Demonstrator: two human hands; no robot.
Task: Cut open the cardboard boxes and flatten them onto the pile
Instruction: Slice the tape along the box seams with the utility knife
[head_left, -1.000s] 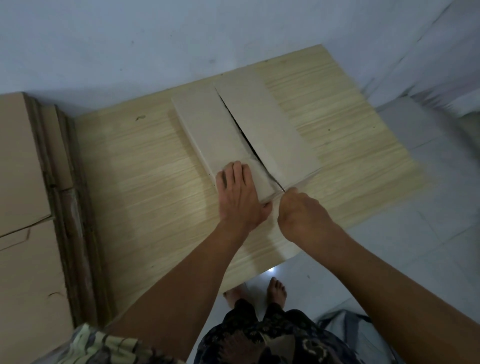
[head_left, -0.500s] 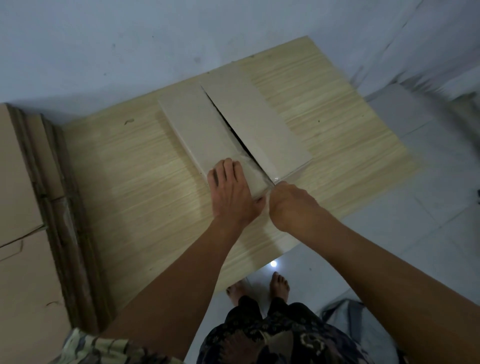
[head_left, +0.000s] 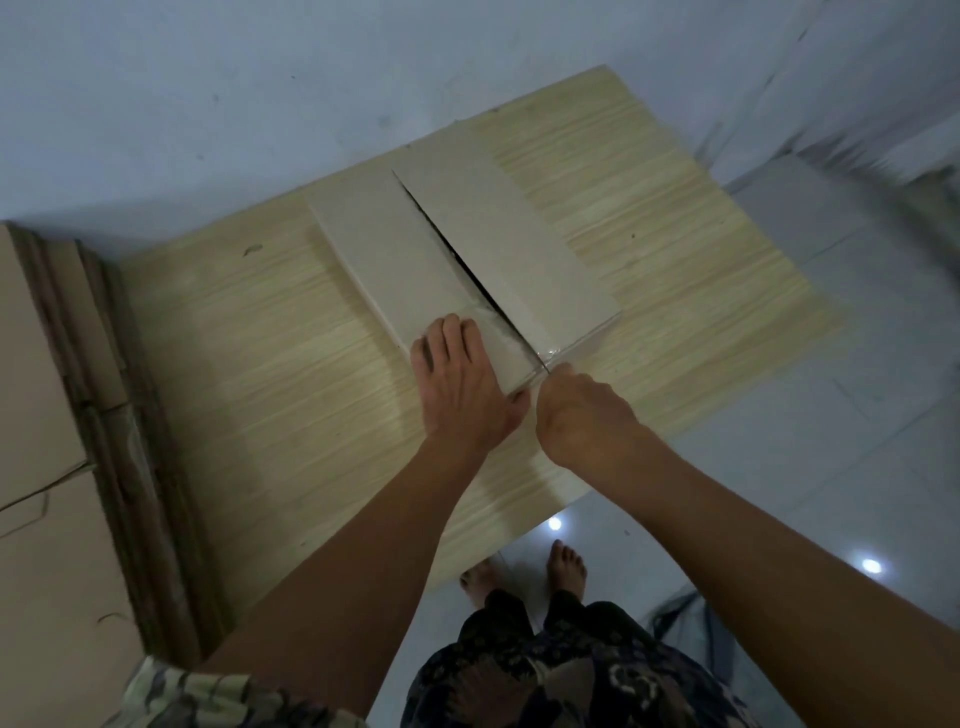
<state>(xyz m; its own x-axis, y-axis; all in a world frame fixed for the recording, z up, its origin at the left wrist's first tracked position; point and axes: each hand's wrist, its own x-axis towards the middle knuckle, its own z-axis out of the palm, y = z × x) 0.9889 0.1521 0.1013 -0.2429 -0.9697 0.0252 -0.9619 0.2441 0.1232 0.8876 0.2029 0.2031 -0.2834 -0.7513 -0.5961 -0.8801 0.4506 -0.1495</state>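
Two hands are on one cardboard box (head_left: 457, 260), which lies on the pale wooden tabletop (head_left: 249, 364), and the split of work between them looks deliberate to me. My left hand (head_left: 460, 387) lies flat, fingers straight, pressing the nearer top flap just past its knuckles; I judge that is to pin the box so it does not skid while the seam is cut. My right hand (head_left: 582, 410) is curled into a fist round what seems to be a thin blade (head_left: 544, 366), only a sliver of which pokes out ahead of the thumb; I cannot make out the handle. The blade tip meets the taped near end of the centre seam, right between the two hands. Beyond the fingertips the seam already gapes dark, so I reckon only this last bit of clear tape (head_left: 566, 348) on the near edge holds the flaps. Far off to the left of my left forearm sits the pile of flattened cardboard (head_left: 47, 415), standing beside the table, ready for this box once it collapses.
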